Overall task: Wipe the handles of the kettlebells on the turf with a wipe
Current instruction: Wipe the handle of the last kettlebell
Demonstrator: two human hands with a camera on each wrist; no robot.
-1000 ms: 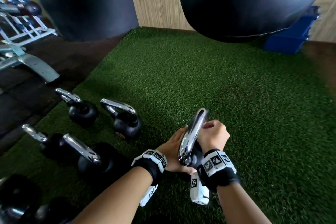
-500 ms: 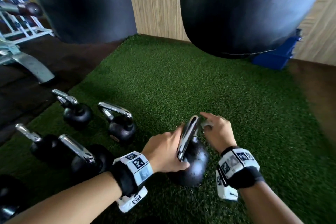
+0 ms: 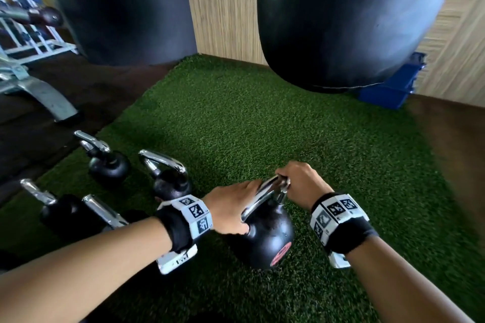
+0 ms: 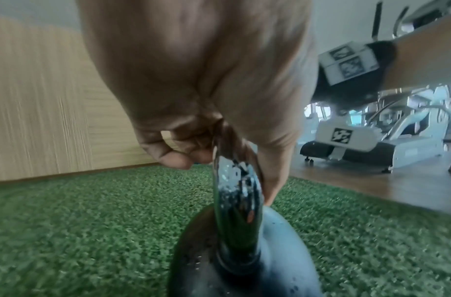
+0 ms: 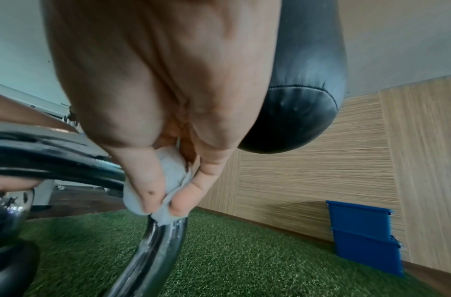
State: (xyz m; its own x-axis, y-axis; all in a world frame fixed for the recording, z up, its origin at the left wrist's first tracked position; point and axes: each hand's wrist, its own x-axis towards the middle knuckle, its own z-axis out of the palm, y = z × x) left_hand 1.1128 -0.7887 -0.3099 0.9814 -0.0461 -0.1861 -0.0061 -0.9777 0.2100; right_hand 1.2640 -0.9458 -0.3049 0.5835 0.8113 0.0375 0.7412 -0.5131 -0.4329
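Note:
A black kettlebell (image 3: 267, 238) with a chrome handle (image 3: 259, 196) stands on the green turf (image 3: 288, 126) in front of me. My left hand (image 3: 231, 207) grips the near side of the handle, thumb down by the ball. In the left wrist view its fingers (image 4: 173, 158) curl round the handle (image 4: 234, 191). My right hand (image 3: 299, 181) is at the handle's far corner. The right wrist view shows thumb and fingers pinching a white wipe (image 5: 173, 180) round the handle (image 5: 155, 251) at its bend.
Several more kettlebells stand in rows on the turf's left, the nearest (image 3: 170, 183) just beyond my left wrist. Two black punching bags (image 3: 341, 21) hang over the far turf. Blue bins (image 3: 391, 86) sit by the wood-panel wall. A white rack (image 3: 26, 34) stands far left.
The kettlebell has come from a tilt towards me to nearly upright. My right hand has slid with the wipe to the handle's far corner. My left hand now grips the near side.

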